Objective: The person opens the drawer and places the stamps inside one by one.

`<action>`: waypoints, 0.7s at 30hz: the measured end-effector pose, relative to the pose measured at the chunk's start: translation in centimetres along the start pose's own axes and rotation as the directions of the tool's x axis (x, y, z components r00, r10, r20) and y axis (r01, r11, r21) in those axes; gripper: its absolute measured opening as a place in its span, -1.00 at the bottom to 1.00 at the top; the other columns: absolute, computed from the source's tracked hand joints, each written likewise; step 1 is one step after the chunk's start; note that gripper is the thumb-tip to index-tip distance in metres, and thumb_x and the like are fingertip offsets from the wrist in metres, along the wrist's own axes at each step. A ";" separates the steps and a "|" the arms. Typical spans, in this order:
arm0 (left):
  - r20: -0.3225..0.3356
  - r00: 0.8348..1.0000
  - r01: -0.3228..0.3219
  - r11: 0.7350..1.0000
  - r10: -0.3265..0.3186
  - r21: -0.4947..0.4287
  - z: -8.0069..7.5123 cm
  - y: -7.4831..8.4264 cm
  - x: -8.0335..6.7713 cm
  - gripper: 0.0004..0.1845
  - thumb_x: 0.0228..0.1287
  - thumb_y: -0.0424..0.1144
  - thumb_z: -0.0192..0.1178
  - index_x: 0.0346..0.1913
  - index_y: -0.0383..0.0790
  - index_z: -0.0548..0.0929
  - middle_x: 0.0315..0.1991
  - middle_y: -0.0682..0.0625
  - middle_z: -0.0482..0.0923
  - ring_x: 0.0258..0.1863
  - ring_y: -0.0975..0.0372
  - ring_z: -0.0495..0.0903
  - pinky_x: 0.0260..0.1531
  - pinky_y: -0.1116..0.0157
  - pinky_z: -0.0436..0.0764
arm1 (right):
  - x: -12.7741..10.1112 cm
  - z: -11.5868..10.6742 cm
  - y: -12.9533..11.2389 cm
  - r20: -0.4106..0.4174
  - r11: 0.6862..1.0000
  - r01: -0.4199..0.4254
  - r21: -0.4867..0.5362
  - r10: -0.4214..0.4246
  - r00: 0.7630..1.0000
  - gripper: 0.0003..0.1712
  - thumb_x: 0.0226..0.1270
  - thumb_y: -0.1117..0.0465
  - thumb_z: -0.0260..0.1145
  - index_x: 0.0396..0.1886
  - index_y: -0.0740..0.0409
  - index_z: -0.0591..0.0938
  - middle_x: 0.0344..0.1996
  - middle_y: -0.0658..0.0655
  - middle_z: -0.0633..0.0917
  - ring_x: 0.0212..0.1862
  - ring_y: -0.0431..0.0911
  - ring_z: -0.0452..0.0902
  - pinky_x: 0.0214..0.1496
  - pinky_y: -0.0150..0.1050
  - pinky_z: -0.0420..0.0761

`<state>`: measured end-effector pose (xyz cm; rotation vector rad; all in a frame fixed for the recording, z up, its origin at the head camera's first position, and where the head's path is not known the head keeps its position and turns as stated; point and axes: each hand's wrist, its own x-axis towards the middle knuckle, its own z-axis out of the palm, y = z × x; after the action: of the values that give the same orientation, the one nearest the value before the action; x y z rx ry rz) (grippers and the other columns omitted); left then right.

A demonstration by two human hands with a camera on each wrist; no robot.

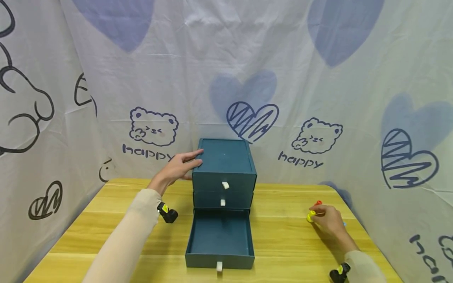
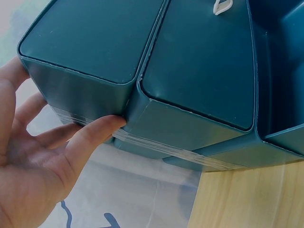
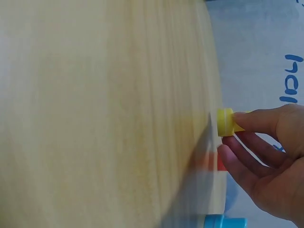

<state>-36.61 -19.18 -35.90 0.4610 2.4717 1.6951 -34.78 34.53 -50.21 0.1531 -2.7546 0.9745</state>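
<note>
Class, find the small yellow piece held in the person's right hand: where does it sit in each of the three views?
Head: yellow piece far right on the table, at the right hand's fingertips.
Left wrist: not in view.
Right wrist: right of centre, pinched at the fingertips.
Shared landmark: wooden table.

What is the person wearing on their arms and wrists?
Both arms wear long, plain cream sleeves that reach the wrists. The left hand and right hand are bare, with no gloves or rings visible. A small black camera with yellow markings is strapped at each wrist.
</note>
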 end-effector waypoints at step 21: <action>0.001 1.000 0.001 1.000 -0.001 0.006 -0.1 -0.2 0.1 -0.33 0.56 0.05 0.13 0.62 0.10 0.23 0.68 -0.09 0.04 0.60 -0.13 0.19 0.29 -0.19 0.58 | -0.2 0.7 -4.2 0.118 0.993 0.096 0.066 -0.103 0.988 -0.72 0.20 0.46 0.48 -0.07 0.36 0.78 -0.11 0.36 0.81 -0.15 0.14 0.79 -0.23 -0.22 0.80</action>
<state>-36.80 -19.31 -36.03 0.4615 2.4765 1.6877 -33.98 30.84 -48.21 0.3678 -2.7965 1.0543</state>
